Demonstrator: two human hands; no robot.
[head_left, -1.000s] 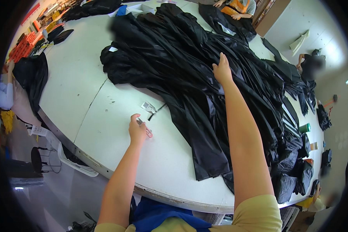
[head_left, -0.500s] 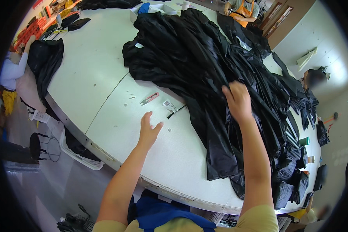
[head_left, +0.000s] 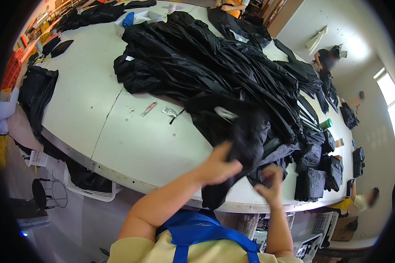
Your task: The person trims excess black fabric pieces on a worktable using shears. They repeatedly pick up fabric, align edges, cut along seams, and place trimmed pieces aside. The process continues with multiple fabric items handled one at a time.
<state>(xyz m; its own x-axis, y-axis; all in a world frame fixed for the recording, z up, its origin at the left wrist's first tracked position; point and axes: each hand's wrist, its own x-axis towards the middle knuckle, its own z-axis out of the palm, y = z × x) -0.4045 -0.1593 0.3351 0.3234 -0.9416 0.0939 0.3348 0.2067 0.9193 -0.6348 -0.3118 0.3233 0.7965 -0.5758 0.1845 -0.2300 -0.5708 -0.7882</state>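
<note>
My left hand (head_left: 217, 165) is closed on a loose black garment (head_left: 254, 129) near the table's front edge. The garment is smeared by motion, and part of it hangs below the hand. A white patch (head_left: 226, 114) shows on the black cloth above. My right hand (head_left: 271, 186) is beside it on the right, blurred, its thumb and fingers apart with nothing visible between them. Beyond both hands spreads a large heap of black garments (head_left: 175, 57). Thread snips (head_left: 149, 108) with a pink handle and a white tag (head_left: 169, 111) lie on the table left of the heap.
The white table (head_left: 83, 92) has a curved metal-trimmed front edge. Folded black bundles (head_left: 310, 182) stand at the right, near a green spool (head_left: 325, 124). At the back is a white box (head_left: 147, 17). Other people work around the table. A white basket (head_left: 105, 193) sits below the left edge.
My left hand has moved right and taken hold of a black garment. My right hand has come off the heap and down toward the front edge. The whole view has shifted.
</note>
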